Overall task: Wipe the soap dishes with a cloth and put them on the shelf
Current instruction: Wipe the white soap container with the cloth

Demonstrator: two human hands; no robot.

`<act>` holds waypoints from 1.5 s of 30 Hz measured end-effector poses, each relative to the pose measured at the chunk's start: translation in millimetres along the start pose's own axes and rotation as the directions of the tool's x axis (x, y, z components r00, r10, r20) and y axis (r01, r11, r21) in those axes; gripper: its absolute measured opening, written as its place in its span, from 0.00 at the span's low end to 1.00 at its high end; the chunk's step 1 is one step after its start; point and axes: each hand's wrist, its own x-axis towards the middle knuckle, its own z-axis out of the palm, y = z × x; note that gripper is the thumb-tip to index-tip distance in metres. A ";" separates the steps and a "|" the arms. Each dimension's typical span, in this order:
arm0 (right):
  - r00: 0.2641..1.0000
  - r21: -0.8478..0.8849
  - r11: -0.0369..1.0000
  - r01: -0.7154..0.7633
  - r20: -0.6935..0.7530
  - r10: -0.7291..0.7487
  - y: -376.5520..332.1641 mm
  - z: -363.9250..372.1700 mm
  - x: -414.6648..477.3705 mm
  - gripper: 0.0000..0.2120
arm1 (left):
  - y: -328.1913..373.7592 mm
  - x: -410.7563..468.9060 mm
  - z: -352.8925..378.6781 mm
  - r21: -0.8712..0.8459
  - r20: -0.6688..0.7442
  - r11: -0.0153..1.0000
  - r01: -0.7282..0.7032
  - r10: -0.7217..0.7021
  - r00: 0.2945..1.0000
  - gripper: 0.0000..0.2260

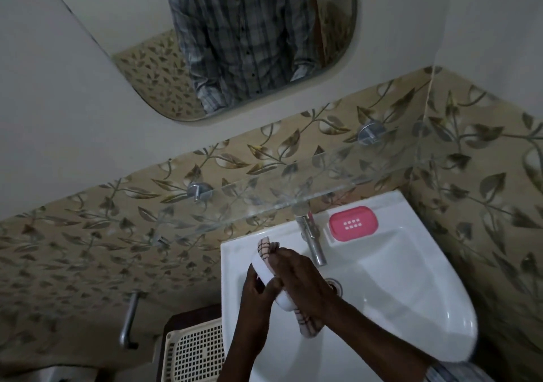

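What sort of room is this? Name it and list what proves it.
Most likely a home bathroom. A white wall-mounted washbasin with a metal tap, a mirror above it, and a glass shelf fixed to leaf-patterned wall tiles. A pink soap dish sits on the basin's rim.

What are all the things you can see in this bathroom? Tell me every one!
white soap dish: one, white, held over the sink
cloth: one, white with dark checks, pressed on the white dish
pink soap dish: one, pink, on the sink ledge right of the tap
sink: one, white, below the shelf
tap: one, silver, at the sink's back
glass shelf: one, clear, on the wall above the sink
mirror: one, above the shelf
basket: one, cream, left of the sink
left hand: holds the white dish
right hand: wipes with the cloth
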 end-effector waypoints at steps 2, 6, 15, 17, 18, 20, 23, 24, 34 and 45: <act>0.981 0.056 0.980 -0.192 -0.032 0.194 -3.1 5.0 4.2 0.19 | -1.6 6.2 -1.7 0.102 -0.046 0.993 -0.052 0.057 0.997 0.32; 0.859 0.179 0.840 -0.513 0.103 0.502 1.7 -5.0 14.1 0.45 | 1.1 20.2 -8.5 0.346 -0.025 0.922 -0.173 0.193 0.981 0.42; 0.975 0.346 0.912 -0.220 0.111 0.193 15.2 -9.0 15.0 0.19 | 8.3 27.2 -6.0 -0.057 -0.024 0.998 -0.023 0.021 0.999 0.34; 0.987 0.226 0.965 -0.129 0.123 0.103 18.4 -17.3 12.8 0.16 | 8.7 28.2 -7.8 -0.128 0.002 0.992 0.011 -0.010 1.000 0.35; 0.987 0.162 0.982 -0.094 0.142 0.071 18.6 -20.6 12.7 0.16 | 7.9 28.3 -8.6 -0.149 0.010 0.989 0.027 -0.026 1.000 0.37; 0.985 0.022 1.000 -0.015 0.172 0.011 17.7 -22.5 14.7 0.15 | 8.0 28.1 -7.3 -0.115 0.011 0.993 0.041 -0.040 0.999 0.40; 0.992 -0.113 0.992 0.063 0.117 -0.050 14.4 -8.9 22.2 0.12 | 5.6 27.6 -1.4 -0.018 -0.020 1.000 -0.009 0.009 1.000 0.37; 0.996 -0.180 0.981 0.075 0.058 -0.065 13.9 -1.3 24.9 0.12 | 5.4 29.2 -0.4 -0.017 -0.038 0.999 -0.031 0.031 0.999 0.34; 0.799 0.077 0.805 -0.589 0.208 0.564 16.8 -4.9 34.3 0.46 | 1.1 45.6 -3.2 -0.034 -0.138 0.995 -0.098 0.093 0.986 0.29; 0.881 0.332 0.827 -0.455 0.303 0.363 21.5 -47.1 40.4 0.11 | -8.5 33.0 -17.9 0.234 0.140 0.969 -0.074 0.041 0.989 0.45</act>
